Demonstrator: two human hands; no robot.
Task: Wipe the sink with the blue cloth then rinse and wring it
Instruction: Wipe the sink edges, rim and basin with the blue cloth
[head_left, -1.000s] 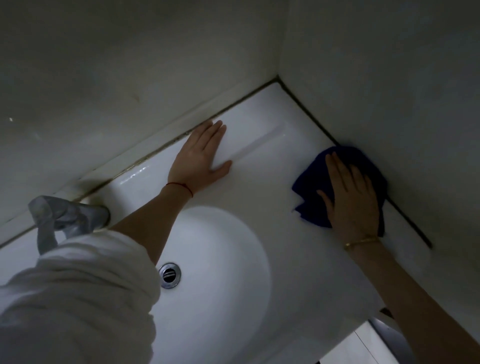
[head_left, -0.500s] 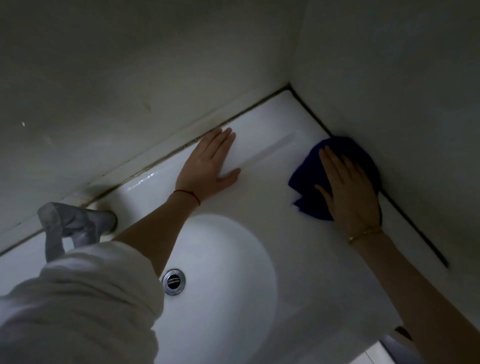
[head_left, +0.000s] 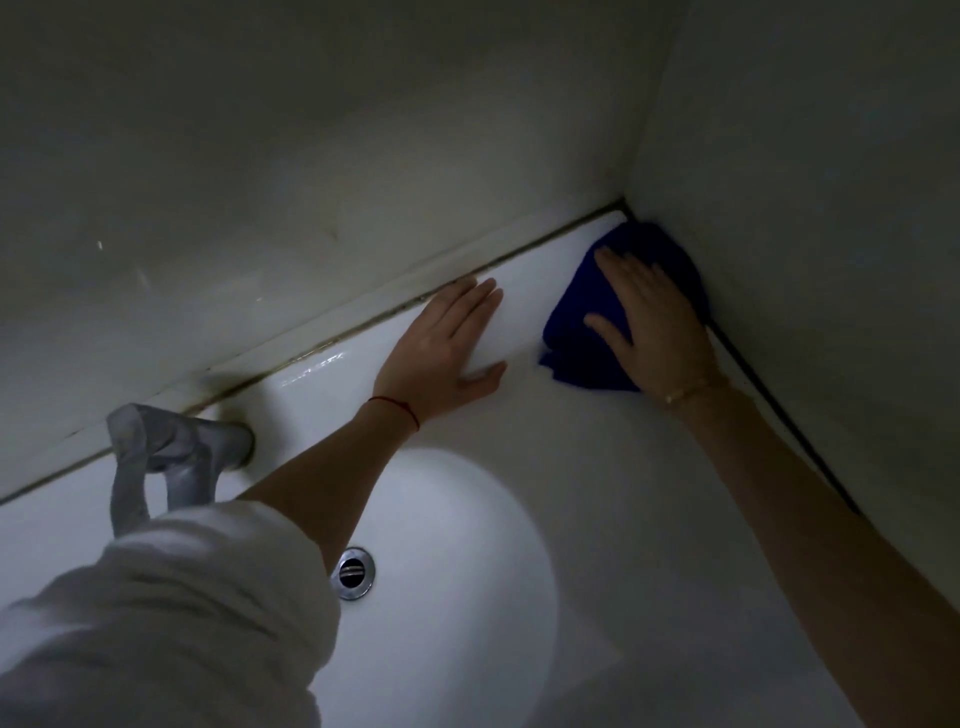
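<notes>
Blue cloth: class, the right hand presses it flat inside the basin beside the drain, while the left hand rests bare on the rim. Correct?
Not quite. The head view shows the right hand pressing the blue cloth on the sink rim's back corner, away from the drain. The left hand does rest bare.

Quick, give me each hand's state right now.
Left hand: open, flat on the sink ledge, holding nothing.
Right hand: open, pressing the blue cloth flat.

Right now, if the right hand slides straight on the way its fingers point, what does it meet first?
Probably the back wall at the corner. The right hand lies flat on the blue cloth, fingers pointing up-left, and the cloth's far edge already seems to reach that seam; depth is unclear.
</notes>
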